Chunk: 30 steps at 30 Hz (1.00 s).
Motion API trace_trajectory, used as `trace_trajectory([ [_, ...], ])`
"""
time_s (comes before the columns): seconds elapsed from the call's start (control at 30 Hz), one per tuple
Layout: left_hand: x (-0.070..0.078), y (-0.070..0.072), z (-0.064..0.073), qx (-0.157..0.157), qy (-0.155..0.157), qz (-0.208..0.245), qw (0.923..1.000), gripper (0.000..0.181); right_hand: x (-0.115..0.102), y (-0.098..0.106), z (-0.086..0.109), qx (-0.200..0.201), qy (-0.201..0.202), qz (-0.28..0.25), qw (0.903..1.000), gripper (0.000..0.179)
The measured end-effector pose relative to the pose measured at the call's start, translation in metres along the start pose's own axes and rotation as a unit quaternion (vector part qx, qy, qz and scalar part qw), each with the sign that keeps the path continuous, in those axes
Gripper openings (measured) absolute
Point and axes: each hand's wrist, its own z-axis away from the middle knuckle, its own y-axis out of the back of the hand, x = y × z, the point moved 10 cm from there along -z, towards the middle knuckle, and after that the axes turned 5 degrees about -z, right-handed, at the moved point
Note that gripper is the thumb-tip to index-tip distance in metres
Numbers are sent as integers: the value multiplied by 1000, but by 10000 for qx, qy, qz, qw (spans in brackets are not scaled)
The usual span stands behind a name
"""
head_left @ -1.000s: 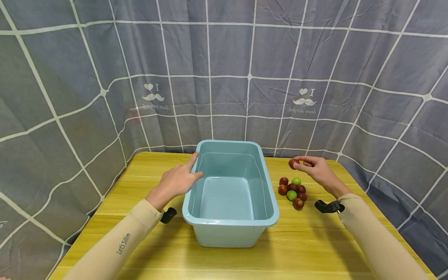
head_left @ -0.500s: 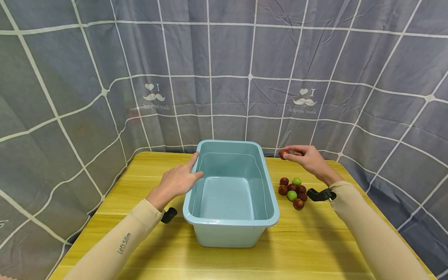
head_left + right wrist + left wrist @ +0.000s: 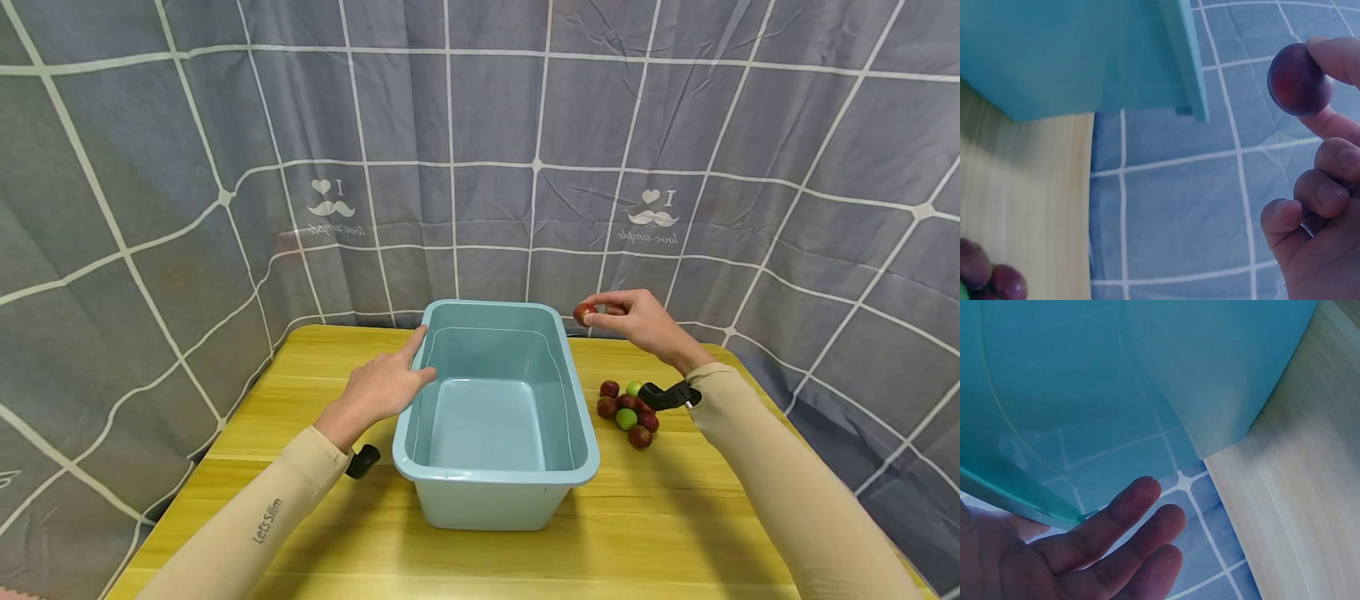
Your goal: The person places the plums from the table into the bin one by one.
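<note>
Red fruit (image 3: 584, 314) pinched in the right hand (image 3: 647, 327), right of centre; left hand (image 3: 377, 388) kinda spread, touching the blue tub (image 3: 491, 507), lower middle. Red-and-green fruit pile (image 3: 626, 419) lower right, wood table (image 3: 495, 562) underneath, gridded curtain (image 3: 495, 108) up top.

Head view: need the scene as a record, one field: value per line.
left hand: touches rim of light-blue rectangular plastic tub
right hand: pinches dark-red round fruit, raised, outside the tub
tub: upright on yellow wood-grain table
right of tub: small round red and green fruits, clustered
backdrop: grey fabric curtain, white grid lines
</note>
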Motion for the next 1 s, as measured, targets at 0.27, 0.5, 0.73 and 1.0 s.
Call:
trace_trajectory([
  [0.27, 1, 1, 0, 27, -17, -27, 10000, 79, -24, -10, -18, -103, 155, 150, 9997, 38],
  [0.5, 0, 0, 0, 2, 12, -24, 10000, 79, -40, -24, -29, -208, 136, 261, 9993, 33],
  [0.73, 3, 0, 1, -25, 11, -39, 10000, 81, -44, -36, -41, -434, 222, 513, 9975, 37],
  [1.0, 2, 0, 1, -65, 43, -48, 10000, 81, -50, -58, -53, -792, 316, 711, 9938, 34],
])
